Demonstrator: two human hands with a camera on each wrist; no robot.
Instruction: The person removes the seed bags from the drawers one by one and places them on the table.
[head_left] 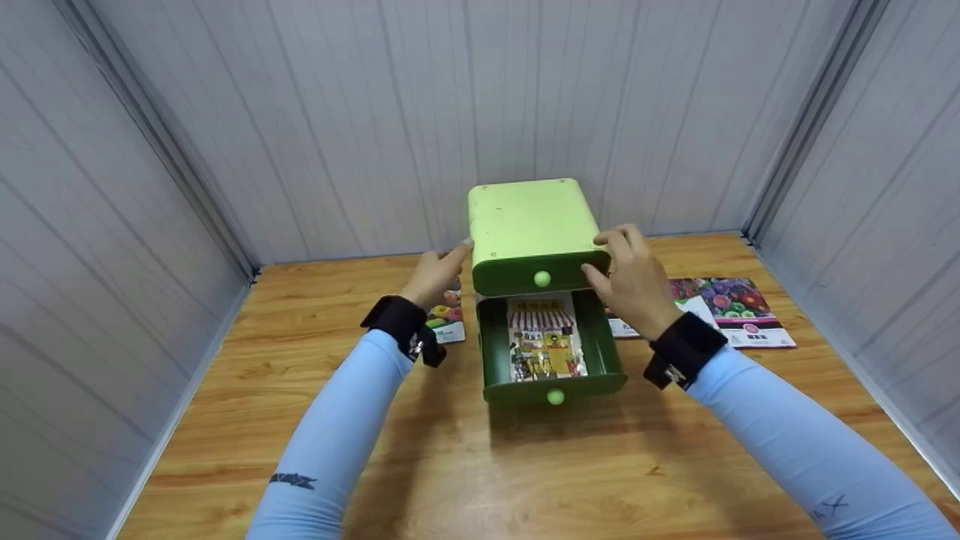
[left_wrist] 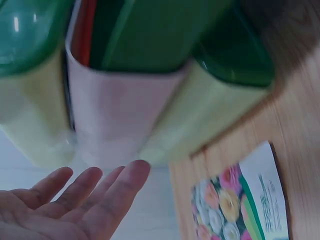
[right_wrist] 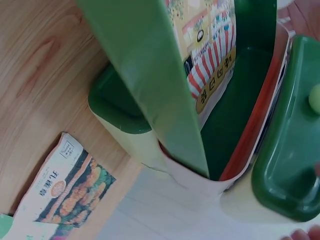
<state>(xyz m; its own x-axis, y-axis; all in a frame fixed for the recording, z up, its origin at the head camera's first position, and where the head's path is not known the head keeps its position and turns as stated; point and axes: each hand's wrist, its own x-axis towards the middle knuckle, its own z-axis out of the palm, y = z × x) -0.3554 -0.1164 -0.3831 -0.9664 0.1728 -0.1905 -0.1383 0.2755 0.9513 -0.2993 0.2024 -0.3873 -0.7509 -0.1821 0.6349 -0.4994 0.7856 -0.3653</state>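
Note:
A small drawer unit point(head_left: 532, 217) with a yellow-green top stands near the back wall. Its upper dark green drawer point(head_left: 510, 277) is closed; the drawer below point(head_left: 517, 392) is pulled out in a pink tier. Inside that drawer lies a packet point(head_left: 546, 341) with a striped awning print. My left hand point(head_left: 435, 276) is at the unit's left side, its fingers fairly straight and the fingertips close to the wall. At the upper right front corner is my right hand point(head_left: 634, 281), fingers loosely bent and thumb before the upper drawer's face. Contact there is unclear.
Flower-printed packets point(head_left: 724, 304) lie on the wooden table point(head_left: 322, 375) to the right of the unit. Another flower packet point(left_wrist: 235, 200) lies on its left, partly behind my left hand in the head view. Panel walls point(head_left: 337, 112) enclose the back and sides.

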